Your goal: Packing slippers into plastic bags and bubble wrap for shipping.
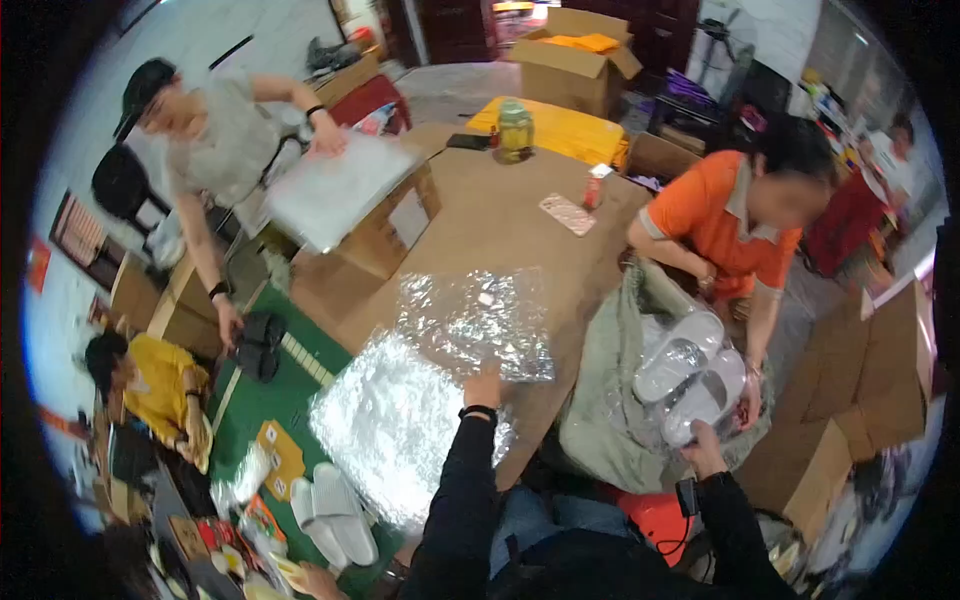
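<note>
My left hand is at the near edge of a clear plastic bag lying flat on the brown table, its fingers closed on the film. Beside that arm lies a shiny stack of clear bags. On my right, my right hand grips the near end of a white slipper. Its partner, another white slipper, lies just beyond it. Both rest on clear wrapping at the mouth of a grey-green woven sack. A co-worker in orange has a hand by the same slippers.
At the far left a co-worker holds dark slippers and touches a plastic stack on a cardboard box. White slippers lie on the green table. A jar and a phone are further back.
</note>
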Demonstrator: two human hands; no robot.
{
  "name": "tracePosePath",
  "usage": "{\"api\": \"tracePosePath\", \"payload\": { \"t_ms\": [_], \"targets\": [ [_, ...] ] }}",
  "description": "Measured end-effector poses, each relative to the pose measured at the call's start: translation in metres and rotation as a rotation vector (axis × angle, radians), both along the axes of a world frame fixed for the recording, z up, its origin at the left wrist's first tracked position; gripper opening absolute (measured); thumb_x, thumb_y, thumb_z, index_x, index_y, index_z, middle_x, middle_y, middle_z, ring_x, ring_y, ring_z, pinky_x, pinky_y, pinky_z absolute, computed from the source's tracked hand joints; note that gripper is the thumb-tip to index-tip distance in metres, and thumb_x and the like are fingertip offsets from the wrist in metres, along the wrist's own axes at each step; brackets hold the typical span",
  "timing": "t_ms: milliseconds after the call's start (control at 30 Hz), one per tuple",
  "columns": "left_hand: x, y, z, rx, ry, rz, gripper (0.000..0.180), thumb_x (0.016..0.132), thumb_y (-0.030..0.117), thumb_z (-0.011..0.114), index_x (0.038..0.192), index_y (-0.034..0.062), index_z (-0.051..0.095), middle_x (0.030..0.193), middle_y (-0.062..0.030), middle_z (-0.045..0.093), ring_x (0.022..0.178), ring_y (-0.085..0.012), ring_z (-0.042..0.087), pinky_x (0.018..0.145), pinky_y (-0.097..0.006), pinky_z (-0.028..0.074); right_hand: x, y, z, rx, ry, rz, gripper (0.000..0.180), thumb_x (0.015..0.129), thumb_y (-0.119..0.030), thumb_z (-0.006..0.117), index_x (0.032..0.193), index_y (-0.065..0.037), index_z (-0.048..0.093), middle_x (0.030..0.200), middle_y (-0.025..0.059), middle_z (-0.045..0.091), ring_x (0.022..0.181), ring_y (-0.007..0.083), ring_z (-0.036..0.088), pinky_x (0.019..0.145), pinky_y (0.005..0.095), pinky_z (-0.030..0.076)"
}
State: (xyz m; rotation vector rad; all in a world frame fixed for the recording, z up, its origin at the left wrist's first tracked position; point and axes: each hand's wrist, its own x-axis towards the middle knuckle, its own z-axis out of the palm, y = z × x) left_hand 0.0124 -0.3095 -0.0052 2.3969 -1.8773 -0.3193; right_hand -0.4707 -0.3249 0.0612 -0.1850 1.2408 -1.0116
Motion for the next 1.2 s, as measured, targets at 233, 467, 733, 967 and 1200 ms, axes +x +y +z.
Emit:
{"api": "tracePosePath", "payload": {
  "t_ms": [233,467,733,967,1200],
  "targets": [
    [-0.016,-0.010,0.046,-0.200,0.260,0.097,0.022,0.076,0.013,0.056,0.094,0.0040,0.063,0.099,-0.0176,0.060,0.098,-0.0333,0.055,0.084,-0.041,0.045,-0.002,-0.023,0.025,-0.766,1.442,0.441,0.067,0.076,-0.004,0.057,0.138,-0.003,0.030,0.142,0.0221,0.025,0.130,0.0342,0.026,0.107,0.0380,0.021],
    [0.006,0.082,0.101,-0.640,0.266,0.201,0.024,0.078,0.000,0.048,0.100,-0.0018,0.055,0.115,-0.0196,0.053,0.107,-0.0330,0.051,0.092,-0.038,0.043,0.061,-0.033,0.018,-0.524,1.585,1.260,0.050,0.082,-0.014,0.056,0.127,0.003,0.041,0.142,0.0255,0.025,0.128,0.0421,0.029,0.104,0.0419,0.025],
    [0.064,0.274,0.070,-0.436,0.371,0.362,0.024,0.073,-0.006,0.045,0.090,0.0034,0.058,0.123,-0.0151,0.052,0.109,-0.0324,0.051,0.092,-0.040,0.043,0.248,0.045,0.123,-1.428,1.013,1.176,0.034,0.079,-0.008,0.057,0.113,-0.003,0.053,0.122,0.0190,0.047,0.114,0.0369,0.041,0.096,0.0443,0.032],
    [0.082,0.338,0.082,-0.350,0.031,0.790,0.059,0.073,-0.001,0.050,0.131,0.0045,0.042,0.139,-0.0199,0.033,0.123,-0.0343,0.037,0.099,-0.045,0.032,0.419,0.123,0.013,-1.569,0.916,2.024,0.056,0.086,-0.040,0.052,0.137,-0.026,0.035,0.147,0.0113,0.022,0.132,0.0407,0.021,0.101,0.0598,0.021],
    [0.132,0.402,0.046,-0.512,0.183,1.410,0.075,0.069,0.008,0.060,0.136,0.0001,0.026,0.136,-0.0235,0.031,0.128,-0.0405,0.026,0.107,-0.045,0.019,0.468,0.155,0.014,-1.435,1.225,1.985,0.064,0.081,-0.048,0.056,0.137,-0.026,0.033,0.138,0.0135,0.033,0.129,0.0428,0.022,0.099,0.0663,0.015]
  ]
}}
